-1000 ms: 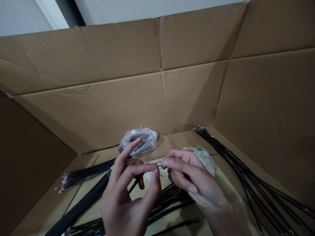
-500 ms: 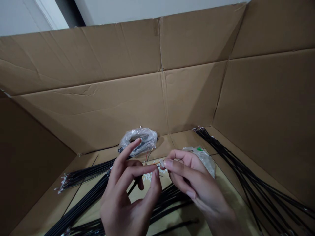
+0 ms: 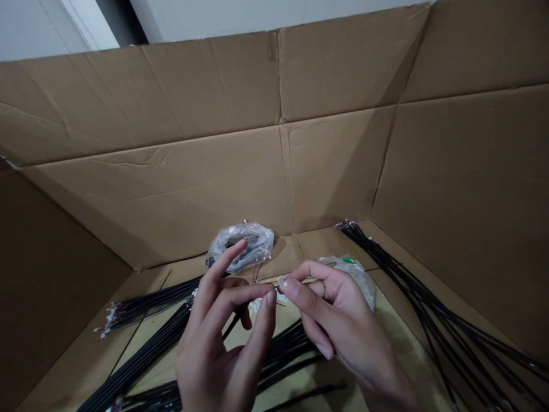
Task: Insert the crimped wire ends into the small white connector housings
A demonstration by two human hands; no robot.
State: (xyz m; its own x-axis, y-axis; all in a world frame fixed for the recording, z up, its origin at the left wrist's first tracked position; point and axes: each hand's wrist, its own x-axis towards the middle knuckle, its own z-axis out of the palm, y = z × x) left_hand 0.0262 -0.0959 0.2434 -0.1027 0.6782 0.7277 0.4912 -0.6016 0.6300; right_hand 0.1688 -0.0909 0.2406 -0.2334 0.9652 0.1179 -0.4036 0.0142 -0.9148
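A small white connector [image 3: 281, 282] is pinched between the thumb and index finger of my right hand [image 3: 343, 312]. Close beside it, my left hand [image 3: 223, 337] pinches a thin wire at the end of a black cable [image 3: 232, 325], its index finger raised. The cable passes under the left fingers, and other thin wires [image 3: 256, 271], red and dark, stick up behind them. Whether the wire tip sits inside the connector cannot be made out. Beneath the fingers lie several loose white connectors [image 3: 254, 308], partly covered by my hands.
Bundles of black cables lie at left [image 3: 148, 343], below my hands [image 3: 291, 343] and along the right [image 3: 412, 286]. A plastic-wrapped coil [image 3: 242, 246] and a clear bag [image 3: 359, 277] rest toward the back. Cardboard walls [image 3: 206, 183] enclose the work surface.
My right hand has shifted slightly left with the connector, bringing it closer to the left fingertips. My left hand has hardly moved.
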